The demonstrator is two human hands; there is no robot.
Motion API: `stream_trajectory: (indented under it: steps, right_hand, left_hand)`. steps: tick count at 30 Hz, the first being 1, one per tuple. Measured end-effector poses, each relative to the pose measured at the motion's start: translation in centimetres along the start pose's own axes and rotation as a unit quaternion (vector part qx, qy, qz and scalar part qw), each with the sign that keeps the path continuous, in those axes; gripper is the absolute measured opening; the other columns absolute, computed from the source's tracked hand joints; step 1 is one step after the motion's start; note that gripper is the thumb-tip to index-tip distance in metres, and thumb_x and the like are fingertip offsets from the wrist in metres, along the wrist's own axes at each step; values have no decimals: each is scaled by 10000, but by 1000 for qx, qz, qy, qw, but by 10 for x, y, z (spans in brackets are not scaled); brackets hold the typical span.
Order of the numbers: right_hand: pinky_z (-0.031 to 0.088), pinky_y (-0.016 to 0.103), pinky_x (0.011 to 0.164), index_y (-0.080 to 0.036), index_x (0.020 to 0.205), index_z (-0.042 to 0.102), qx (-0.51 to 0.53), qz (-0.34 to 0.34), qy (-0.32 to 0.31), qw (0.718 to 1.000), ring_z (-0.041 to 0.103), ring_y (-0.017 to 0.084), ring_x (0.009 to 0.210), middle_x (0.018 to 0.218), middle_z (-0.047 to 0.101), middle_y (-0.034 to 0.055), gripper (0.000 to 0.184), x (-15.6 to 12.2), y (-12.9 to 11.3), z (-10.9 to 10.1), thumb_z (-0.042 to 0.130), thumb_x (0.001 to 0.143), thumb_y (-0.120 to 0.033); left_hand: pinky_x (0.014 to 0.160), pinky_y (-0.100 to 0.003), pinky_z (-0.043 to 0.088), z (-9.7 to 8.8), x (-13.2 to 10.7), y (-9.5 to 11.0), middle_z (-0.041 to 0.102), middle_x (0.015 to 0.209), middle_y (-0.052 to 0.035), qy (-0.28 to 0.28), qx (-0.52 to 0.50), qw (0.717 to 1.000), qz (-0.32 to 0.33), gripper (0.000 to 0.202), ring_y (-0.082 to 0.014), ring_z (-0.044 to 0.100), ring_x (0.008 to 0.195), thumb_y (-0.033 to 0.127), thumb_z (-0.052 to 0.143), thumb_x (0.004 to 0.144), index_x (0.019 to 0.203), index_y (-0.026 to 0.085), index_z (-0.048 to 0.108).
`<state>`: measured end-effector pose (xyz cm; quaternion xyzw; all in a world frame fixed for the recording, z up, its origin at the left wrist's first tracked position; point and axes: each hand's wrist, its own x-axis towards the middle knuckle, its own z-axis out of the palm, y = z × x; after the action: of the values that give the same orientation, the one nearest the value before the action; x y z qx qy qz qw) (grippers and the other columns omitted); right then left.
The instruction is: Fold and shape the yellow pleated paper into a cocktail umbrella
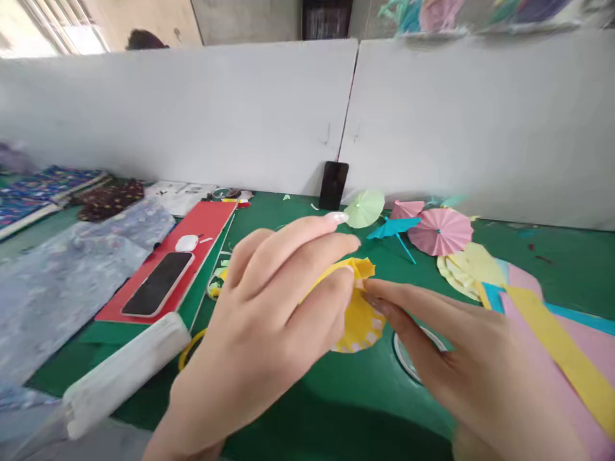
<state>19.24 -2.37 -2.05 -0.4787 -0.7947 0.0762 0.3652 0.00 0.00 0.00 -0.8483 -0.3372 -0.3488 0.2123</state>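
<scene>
My left hand [269,320] and my right hand [461,358] meet over the green table [336,397], both pinching a small yellow paper piece [360,320] with a white checked edge. The left fingers curl over its top fold; the right fingertips press on its right side. Part of the paper is hidden behind my left fingers.
Finished paper umbrellas lie behind: green [365,208], teal [396,227], pink [439,230], pale yellow [468,266]. Coloured paper strips [552,326] lie at right. A phone [157,283] and white earbud case [187,242] rest on a red board. A white roll [125,371] lies at left. A dark phone [333,184] leans on the white partition.
</scene>
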Motion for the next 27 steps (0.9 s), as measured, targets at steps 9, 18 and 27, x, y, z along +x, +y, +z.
stream_trajectory:
  steps: [9, 18, 27]
  right_hand:
    - [502, 93, 538, -278, 952, 597, 16, 27, 16, 999, 582, 50, 506, 795, 706, -79, 186, 3, 0, -1, 557, 856, -124]
    - [502, 117, 494, -265, 958, 598, 16, 10, -9, 1000, 594, 69, 499, 750, 703, -73, 167, 5, -6, -1, 540, 854, -148]
    - [499, 142, 497, -234, 1002, 604, -46, -40, 9, 998, 632, 87, 539, 789, 728, -40, 189, 0, -3, 3, 516, 868, -133]
  left_hand:
    - [902, -341, 463, -13, 3, 10, 555, 1012, 23, 31, -132, 985, -104, 266, -153, 539, 997, 50, 651, 759, 835, 234, 474]
    - [643, -356, 373, 0, 2, 8, 514, 726, -34, -106, 2, 994, 8, 169, -181, 400, 694, 212, 492, 892, 745, 179, 570]
    - [582, -353, 403, 10, 0, 6, 495, 695, -46, -138, 25, 990, 24, 202, -195, 416, 677, 201, 456, 875, 750, 145, 605]
